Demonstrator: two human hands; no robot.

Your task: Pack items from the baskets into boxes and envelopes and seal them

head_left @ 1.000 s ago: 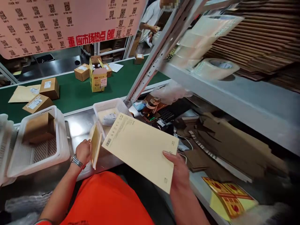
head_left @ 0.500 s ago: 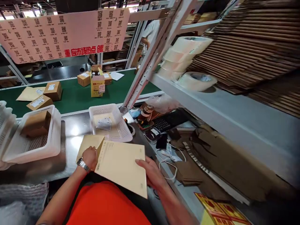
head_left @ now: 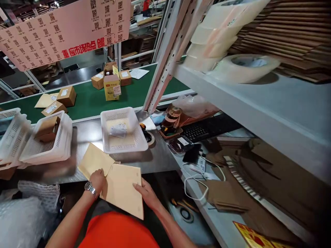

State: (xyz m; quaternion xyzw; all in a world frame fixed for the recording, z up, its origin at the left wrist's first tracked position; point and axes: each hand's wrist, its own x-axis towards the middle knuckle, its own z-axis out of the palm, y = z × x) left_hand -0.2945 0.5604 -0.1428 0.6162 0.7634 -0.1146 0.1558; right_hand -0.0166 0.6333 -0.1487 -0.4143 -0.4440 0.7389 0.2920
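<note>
In the head view, my left hand (head_left: 97,181) pinches the left envelope (head_left: 93,159), maybe both; my right hand (head_left: 149,196) clasps the right envelope (head_left: 123,189), near the white basket (head_left: 125,149). Loose fingers could let either slide; squeezing could crease them.

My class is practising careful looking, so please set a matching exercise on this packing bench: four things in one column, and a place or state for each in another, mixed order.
Column one
1. Left hand
2. Right hand
3. Yellow box
4. Tape rolls

Column two
A. On the green belt
B. Thumb on the face of an envelope, bare wrist
C. On the raised shelf
D. Watch at the wrist

Right pairs: 1-D, 2-B, 3-A, 4-C
</note>
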